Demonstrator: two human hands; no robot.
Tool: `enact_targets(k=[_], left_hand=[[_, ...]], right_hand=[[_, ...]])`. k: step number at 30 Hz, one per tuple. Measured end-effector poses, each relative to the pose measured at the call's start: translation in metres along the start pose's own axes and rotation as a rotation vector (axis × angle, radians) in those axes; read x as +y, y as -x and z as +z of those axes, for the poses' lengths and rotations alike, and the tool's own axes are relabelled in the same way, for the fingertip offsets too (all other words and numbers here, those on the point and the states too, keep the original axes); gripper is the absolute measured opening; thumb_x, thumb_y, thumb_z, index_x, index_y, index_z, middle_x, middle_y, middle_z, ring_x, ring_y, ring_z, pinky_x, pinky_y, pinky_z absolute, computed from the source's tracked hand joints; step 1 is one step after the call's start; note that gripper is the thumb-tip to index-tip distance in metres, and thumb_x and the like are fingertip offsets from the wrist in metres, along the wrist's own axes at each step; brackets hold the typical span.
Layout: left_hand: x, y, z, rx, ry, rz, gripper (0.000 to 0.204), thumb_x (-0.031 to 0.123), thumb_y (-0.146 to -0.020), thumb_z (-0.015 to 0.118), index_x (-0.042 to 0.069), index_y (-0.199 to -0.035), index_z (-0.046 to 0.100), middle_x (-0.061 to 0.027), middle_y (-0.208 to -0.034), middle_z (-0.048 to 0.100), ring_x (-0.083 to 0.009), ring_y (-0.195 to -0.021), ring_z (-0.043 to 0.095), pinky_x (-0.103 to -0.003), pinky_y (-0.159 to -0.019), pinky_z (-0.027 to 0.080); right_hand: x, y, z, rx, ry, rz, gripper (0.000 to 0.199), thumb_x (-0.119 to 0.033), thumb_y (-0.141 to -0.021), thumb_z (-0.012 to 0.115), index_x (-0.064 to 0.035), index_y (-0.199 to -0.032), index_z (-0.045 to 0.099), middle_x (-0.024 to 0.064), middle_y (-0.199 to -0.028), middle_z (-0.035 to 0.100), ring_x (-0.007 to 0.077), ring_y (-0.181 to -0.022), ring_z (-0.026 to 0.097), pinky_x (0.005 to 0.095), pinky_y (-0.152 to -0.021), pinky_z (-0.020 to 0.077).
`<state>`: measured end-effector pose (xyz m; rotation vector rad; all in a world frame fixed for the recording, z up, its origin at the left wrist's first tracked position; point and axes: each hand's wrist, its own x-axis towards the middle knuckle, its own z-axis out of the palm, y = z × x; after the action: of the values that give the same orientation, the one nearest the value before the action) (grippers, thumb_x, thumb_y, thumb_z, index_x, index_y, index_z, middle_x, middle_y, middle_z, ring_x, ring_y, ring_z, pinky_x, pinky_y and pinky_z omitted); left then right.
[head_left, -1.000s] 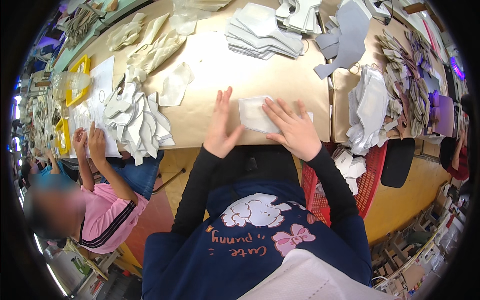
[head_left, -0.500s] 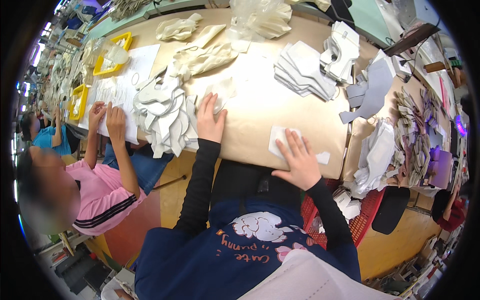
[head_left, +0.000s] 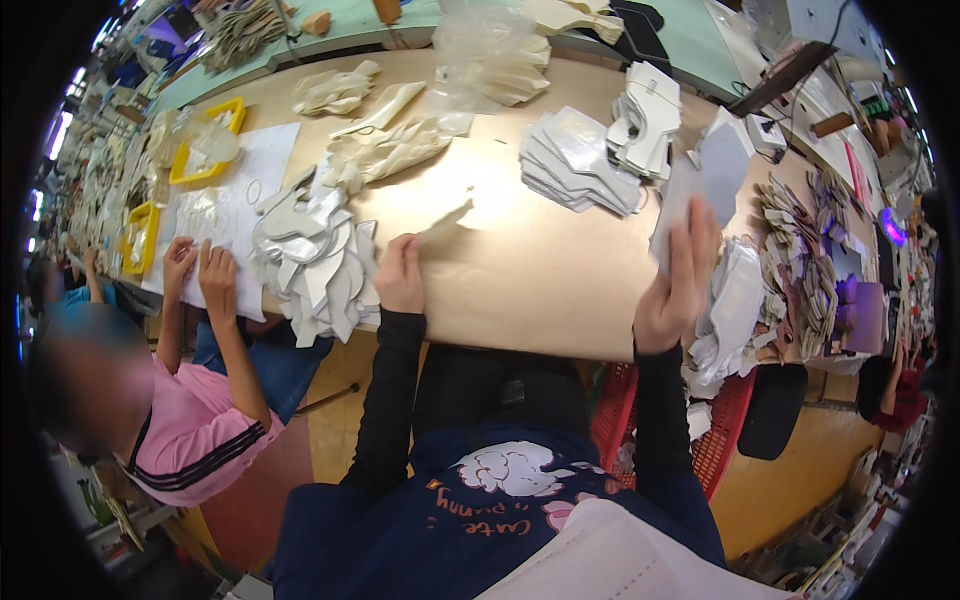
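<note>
My left hand [head_left: 402, 275] is closed in a pinch on the edge of a thin cream cut piece [head_left: 446, 222], which tilts up off the table. Beside that hand, on its left, lies a heap of pale grey and white curved cut pieces [head_left: 308, 265]. Over at the right, my right hand [head_left: 682, 280] has its fingers stretched out, a little smeared by motion. Its fingertips overlap the light grey flat pieces [head_left: 725, 170]; whether they touch them I cannot tell. A fanned stack of white cut pieces [head_left: 570, 160] lies farther in, left of that hand.
Crumpled cream pieces [head_left: 390, 150] and a clear plastic bag [head_left: 480, 50] lie at the back. Another person's hands [head_left: 205, 275] work at the left, near yellow trays [head_left: 140, 238]. A red basket [head_left: 715, 455] stands below the table's right side. White bundles [head_left: 735, 300] lie at the right.
My right hand has moved right and farther in to the grey pieces; the white piece beneath it is gone from that spot. My left hand has lifted the cream piece from flat.
</note>
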<state>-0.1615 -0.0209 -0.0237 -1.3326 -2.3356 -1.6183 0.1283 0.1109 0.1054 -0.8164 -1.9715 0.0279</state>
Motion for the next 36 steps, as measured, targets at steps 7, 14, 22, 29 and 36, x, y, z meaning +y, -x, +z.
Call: enact_targets(k=[7, 14, 22, 29, 36], left_hand=[[0.020, 0.005, -0.013, -0.188, 0.134, -0.123, 0.019, 0.010, -0.099, 0.062, 0.003, -0.114, 0.072, -0.0150, -0.095, 0.075, -0.0216, -0.083, 0.073, -0.028, -0.074, 0.053], [0.072, 0.047, -0.011, -0.425, 0.413, -0.146, 0.027, -0.001, -0.097, 0.059, -0.001, -0.122, 0.068, -0.0166, -0.111, 0.074, -0.0236, -0.096, 0.073, -0.030, -0.085, 0.055], [0.104, 0.043, 0.001, -0.555, 0.368, 0.244, 0.033, -0.008, -0.093, 0.059, -0.001, -0.124, 0.066, -0.0184, -0.117, 0.070, -0.0322, -0.101, 0.070, -0.036, -0.084, 0.056], [0.101, 0.033, -0.017, -0.709, 0.440, 0.033, 0.033, -0.008, -0.094, 0.056, 0.002, -0.123, 0.068, -0.0180, -0.115, 0.072, -0.0289, -0.101, 0.072, -0.034, -0.087, 0.056], [0.074, 0.001, -0.032, -0.641, 0.320, 0.078, 0.036, -0.010, -0.092, 0.054, 0.002, -0.122, 0.070, -0.0138, -0.115, 0.074, -0.0245, -0.106, 0.072, -0.031, -0.093, 0.055]], right_hand=[[-0.022, 0.002, 0.087, -0.433, -0.255, 0.186, 0.060, -0.016, -0.087, 0.073, -0.0125, -0.144, 0.054, 0.0133, -0.147, 0.053, 0.0321, -0.131, 0.052, 0.0450, -0.110, 0.0408], [-0.074, 0.057, 0.073, -0.450, -0.553, 0.323, 0.047, -0.007, -0.088, 0.073, -0.0014, -0.133, 0.062, 0.0159, -0.133, 0.064, 0.0281, -0.118, 0.064, 0.0358, -0.098, 0.0518], [-0.066, 0.075, 0.055, -0.256, -0.884, 0.959, 0.026, -0.006, -0.098, 0.065, 0.0075, -0.120, 0.068, 0.0134, -0.117, 0.072, 0.0141, -0.101, 0.067, 0.0283, -0.091, 0.0537], [-0.029, 0.078, 0.036, -0.105, -0.835, 1.117, 0.021, -0.009, -0.101, 0.060, 0.0056, -0.111, 0.072, 0.0078, -0.104, 0.073, 0.0111, -0.088, 0.065, 0.0250, -0.084, 0.0524], [0.013, 0.092, 0.016, -0.362, -0.811, 0.962, 0.027, -0.007, -0.099, 0.063, 0.0033, -0.124, 0.066, 0.0083, -0.115, 0.071, 0.0125, -0.093, 0.066, 0.0255, -0.088, 0.0522]])
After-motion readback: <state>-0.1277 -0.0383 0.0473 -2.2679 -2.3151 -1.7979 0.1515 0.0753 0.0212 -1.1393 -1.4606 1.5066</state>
